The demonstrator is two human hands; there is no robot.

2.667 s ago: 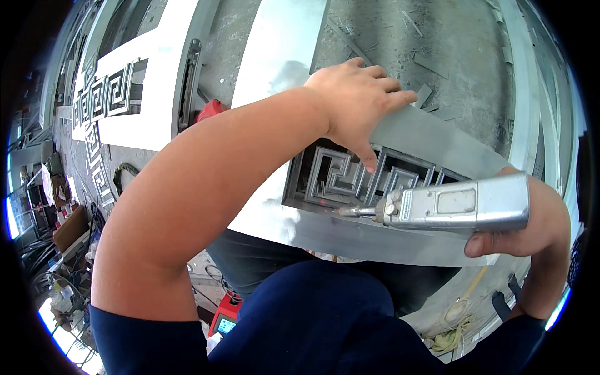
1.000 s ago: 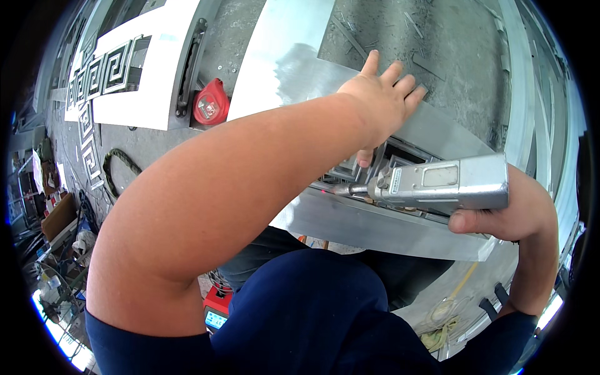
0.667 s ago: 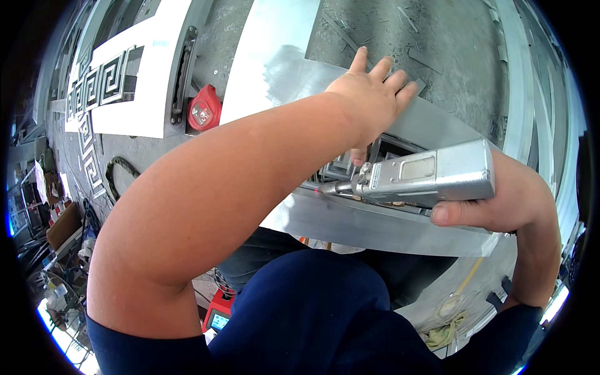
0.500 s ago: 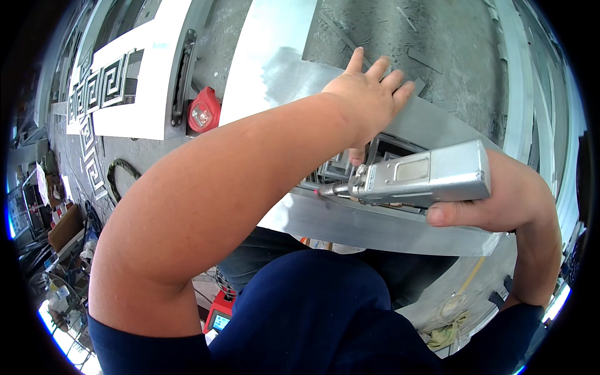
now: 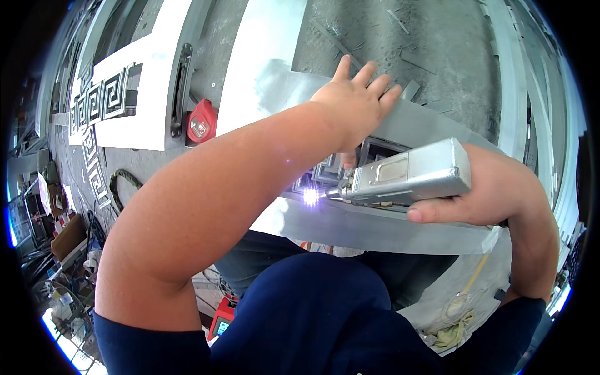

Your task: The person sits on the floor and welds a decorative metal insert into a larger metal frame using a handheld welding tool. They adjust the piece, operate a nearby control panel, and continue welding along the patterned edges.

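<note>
My right hand (image 5: 481, 187) is wrapped round the body of a silver handheld welding gun (image 5: 400, 174), its thumb along the near side. The gun's nozzle points left, and a bright violet-white spark (image 5: 311, 197) glows at its tip, against the inner edge of a metal panel (image 5: 387, 231). Square-spiral metal fretwork (image 5: 328, 170) fills the panel's opening, partly hidden under the gun and my left arm. Over the panel's far side my left hand (image 5: 356, 103) is open with fingers spread, its thumb reaching down by the fretwork near the nozzle.
A red tape measure (image 5: 202, 122) lies left of the panel, beside another white panel (image 5: 150, 112) with matching fretwork. Metal offcuts (image 5: 417, 65) litter the floor beyond. Long metal profiles (image 5: 515, 81) line the right. A red machine (image 5: 222, 319) with a screen stands low by my legs.
A bright spark has lit at the nozzle tip, where only a small red dot showed before. The gun and both hands have shifted slightly left in the picture.
</note>
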